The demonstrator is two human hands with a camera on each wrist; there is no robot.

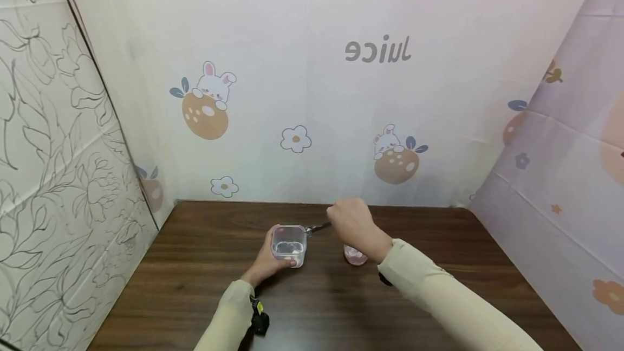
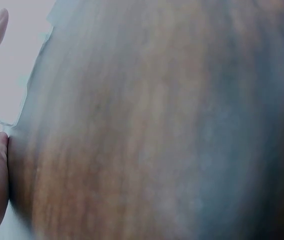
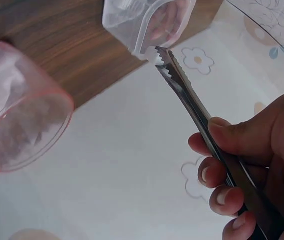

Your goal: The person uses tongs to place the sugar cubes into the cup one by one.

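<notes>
My left hand (image 1: 267,261) grips a clear square plastic container (image 1: 304,245) on its left side, thumb across the front wall. In the left wrist view the container is a washed-out bright shape at the left edge. Something white lies low inside it. My right hand (image 3: 262,170) holds metal tongs (image 3: 194,107) with thumb and curled fingers. Their serrated tips pinch a small white piece (image 3: 152,54), right at the container's rim corner. A pink transparent cup (image 3: 26,95) with whitish contents stands below the right hand, partly hidden by it in the head view.
Both things stand on a dark wood-grain table (image 1: 195,242), toward its back edge. Behind it hangs a printed curtain (image 1: 302,96), and more printed sheets close off the left and right sides.
</notes>
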